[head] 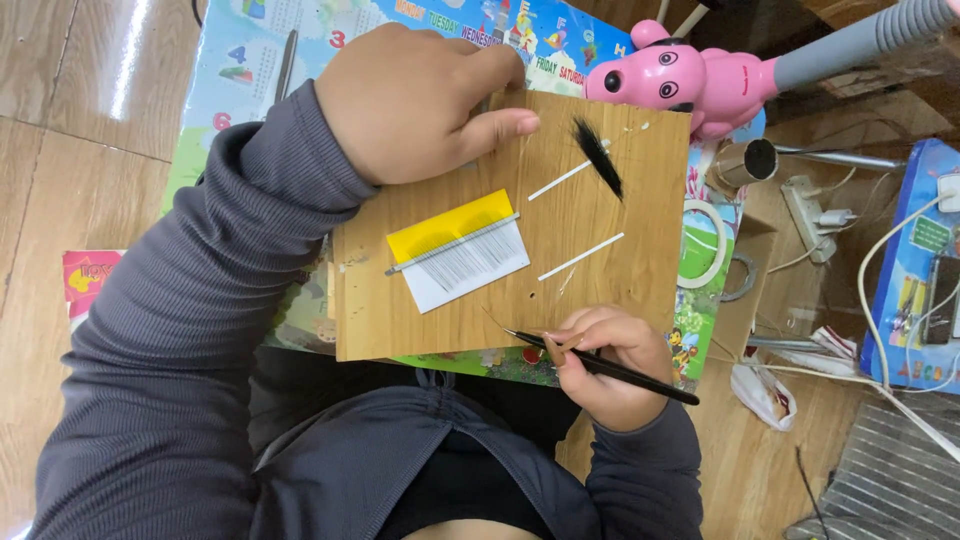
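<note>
A wooden board [600, 210] lies on a small colourful table [215, 150]. My left hand [415, 100] rests on the board's far left corner, fingers curled, thumb pressing the wood. My right hand [605, 365] sits at the board's near edge, gripping black tweezers [610, 368] whose tip points left over the board. A yellow and white card [460, 250] carrying a strip of fine dark fibres lies in the middle of the board. A tuft of black hair [598, 155] and two thin white strips [580, 257] lie to its right.
A pink toy-shaped lamp [680, 80] with a grey neck stands behind the board. A tape ring [708, 245], a cardboard tube [745, 160], cables and a power strip [805, 205] lie on the floor at right. A black tool [286, 60] lies on the table at far left.
</note>
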